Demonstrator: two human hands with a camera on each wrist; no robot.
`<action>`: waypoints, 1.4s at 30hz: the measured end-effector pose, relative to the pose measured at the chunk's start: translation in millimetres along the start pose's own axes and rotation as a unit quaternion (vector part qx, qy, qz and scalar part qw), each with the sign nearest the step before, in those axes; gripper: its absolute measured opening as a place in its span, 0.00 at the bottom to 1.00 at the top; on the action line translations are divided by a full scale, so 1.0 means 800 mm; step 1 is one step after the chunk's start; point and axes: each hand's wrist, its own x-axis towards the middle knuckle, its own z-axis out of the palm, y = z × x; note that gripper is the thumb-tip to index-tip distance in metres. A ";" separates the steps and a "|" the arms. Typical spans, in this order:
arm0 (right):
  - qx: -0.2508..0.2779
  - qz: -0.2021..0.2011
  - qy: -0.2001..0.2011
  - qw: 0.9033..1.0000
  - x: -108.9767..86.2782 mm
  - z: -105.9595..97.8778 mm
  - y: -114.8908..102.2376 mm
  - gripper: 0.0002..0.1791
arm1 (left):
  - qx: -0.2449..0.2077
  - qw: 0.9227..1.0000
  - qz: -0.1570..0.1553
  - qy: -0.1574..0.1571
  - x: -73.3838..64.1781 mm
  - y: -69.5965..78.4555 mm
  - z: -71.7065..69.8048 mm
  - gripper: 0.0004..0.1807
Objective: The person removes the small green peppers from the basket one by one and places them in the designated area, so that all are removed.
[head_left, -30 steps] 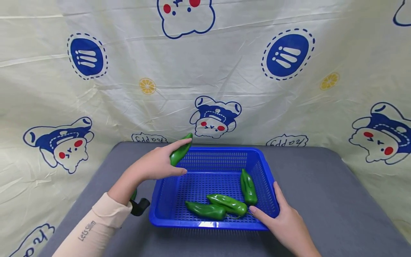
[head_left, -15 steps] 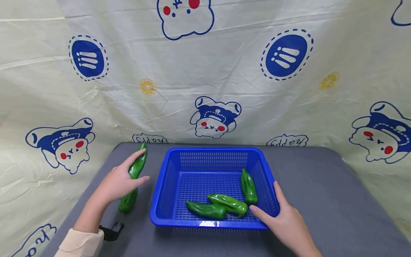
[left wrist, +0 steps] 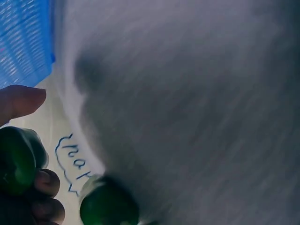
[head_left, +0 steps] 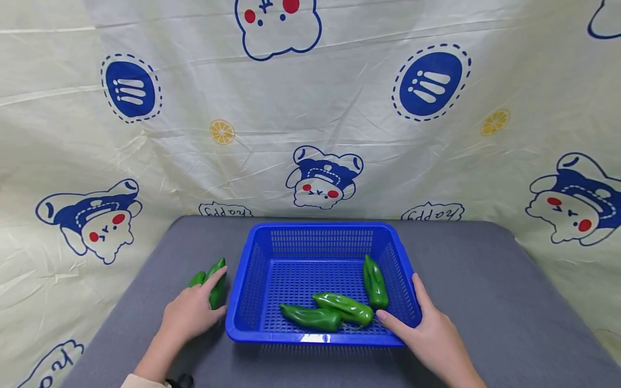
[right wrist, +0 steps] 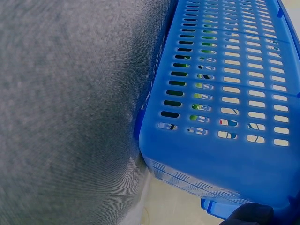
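Left of the blue plastic basket (head_left: pixel 317 339), my left hand (head_left: pixel 190 311) holds a green pepper (head_left: pixel 217 291) low over the table. In the left wrist view the thumb is above this pepper and curled fingertips (left wrist: pixel 47 183) lie at its other side. A second green pepper (head_left: pixel 197 278) shows just past the hand, mostly hidden by it. My right hand (head_left: pixel 434 334) grips the basket's front right corner, its thumb over the rim and its fingers along the outer wall. Inside the basket lie a dark green pepper (head_left: pixel 310 318), a lighter one (head_left: pixel 345 309) and an upright-pointing one (head_left: pixel 375 283).
The basket stands on a grey cloth-covered table (head_left: pixel 466 280). A pale curtain (head_left: pixel 320 97) with blue cartoon prints hangs behind and at both sides of it. The slotted basket wall (right wrist: pixel 211 93) fills much of the right wrist view.
My left hand has moved from above the basket's left rim, leftward and then down to the table, with the green pepper in it. My right hand and the basket have stayed put.
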 end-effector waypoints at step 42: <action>0.009 -0.016 0.016 1.000 -0.004 0.003 0.001 0.65 | 0.021 0.996 0.090 -0.001 -0.013 0.029 -0.101 0.35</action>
